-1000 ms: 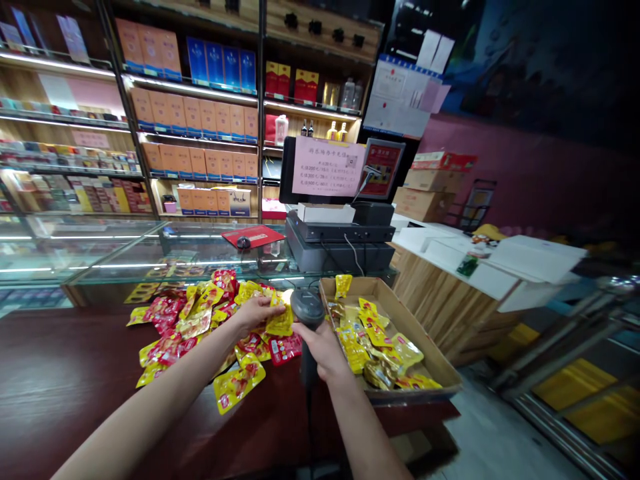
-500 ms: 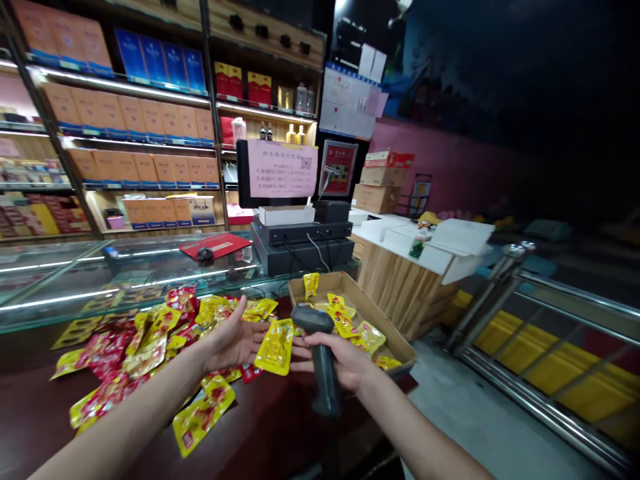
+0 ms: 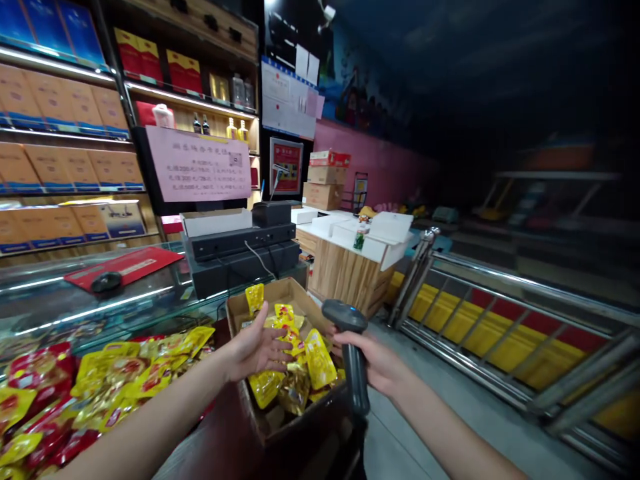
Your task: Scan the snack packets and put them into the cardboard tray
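Note:
My right hand (image 3: 373,363) is shut around the grip of a black handheld barcode scanner (image 3: 353,347), whose head points up and to the left. My left hand (image 3: 257,350) is open above a cardboard tray (image 3: 239,313), its fingers spread and reaching toward the right hand. Just beneath and beside those fingers lie yellow and gold snack packets (image 3: 295,373) in the tray. One yellow packet (image 3: 319,360) sits between my two hands. A heap of red and yellow packets (image 3: 95,380) lies on the dark wooden counter (image 3: 200,440) at the left, beyond my left forearm.
Behind the tray stand a glass display counter (image 3: 100,293) and a black cash register (image 3: 240,257) with a pink notice (image 3: 199,163) above it. A wooden counter with white boxes (image 3: 350,267) stands to the right, and a metal railing (image 3: 500,327) runs along the tiled floor.
The view has swung to the right. My left hand has moved from the heap to above the tray, and the yellow packet between my hands now lies in the tray.

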The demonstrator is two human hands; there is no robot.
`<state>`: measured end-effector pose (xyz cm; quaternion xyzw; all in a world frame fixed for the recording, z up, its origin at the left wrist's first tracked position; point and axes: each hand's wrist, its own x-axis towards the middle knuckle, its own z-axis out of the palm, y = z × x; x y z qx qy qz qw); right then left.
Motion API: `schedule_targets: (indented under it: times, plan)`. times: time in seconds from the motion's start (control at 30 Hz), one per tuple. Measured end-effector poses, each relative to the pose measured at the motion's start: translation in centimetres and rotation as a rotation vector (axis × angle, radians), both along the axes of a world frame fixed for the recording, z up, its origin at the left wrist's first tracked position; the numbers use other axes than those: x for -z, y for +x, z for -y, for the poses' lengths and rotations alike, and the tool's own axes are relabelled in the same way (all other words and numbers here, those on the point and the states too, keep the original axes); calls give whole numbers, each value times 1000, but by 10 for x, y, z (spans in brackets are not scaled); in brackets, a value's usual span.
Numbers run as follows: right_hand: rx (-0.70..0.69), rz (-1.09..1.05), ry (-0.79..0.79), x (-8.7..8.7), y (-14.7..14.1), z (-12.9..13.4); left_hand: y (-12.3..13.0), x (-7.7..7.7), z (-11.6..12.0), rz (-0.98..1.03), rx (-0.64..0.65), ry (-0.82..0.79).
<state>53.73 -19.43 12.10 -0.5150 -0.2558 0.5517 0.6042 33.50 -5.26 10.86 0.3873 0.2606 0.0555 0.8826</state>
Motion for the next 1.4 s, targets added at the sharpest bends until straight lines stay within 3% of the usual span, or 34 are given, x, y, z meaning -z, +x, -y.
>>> schedule_targets:
  times: [0.13, 0.27, 0.5, 0.63, 0.77, 0.9, 1.03, 1.13, 1.27, 1.4]
  plan:
    - [10, -59, -70, 8, 5, -2, -20, 7, -9, -44, -64, -2]
    - [-128, -118, -80, 14, -22, -8, -81, 5, -10, -69, -183, -10]
    - [-470, -111, -123, 10, -121, -17, -216, 1, 31, -41, -432, -43]
    - [-611, -78, -187, 22, -185, -23, -283, 13, 56, -99, -583, -71]
    - [-664, -22, -225, 44, -237, -31, -327, 33, 77, -140, -653, -62]
    - [-644, 0, -273, 65, -270, -38, -335, 59, 98, -205, -704, 106]
    - [-564, -44, -350, 82, -288, -42, -318, 80, 113, -307, -776, 296]
    - [-585, -140, -387, 90, -296, -43, -306, 91, 116, -376, -737, 410]
    - [-588, -240, -343, 86, -297, -39, -295, 105, 115, -401, -677, 586]
    - [-613, -253, -223, 69, -292, -33, -282, 109, 110, -383, -761, 727]
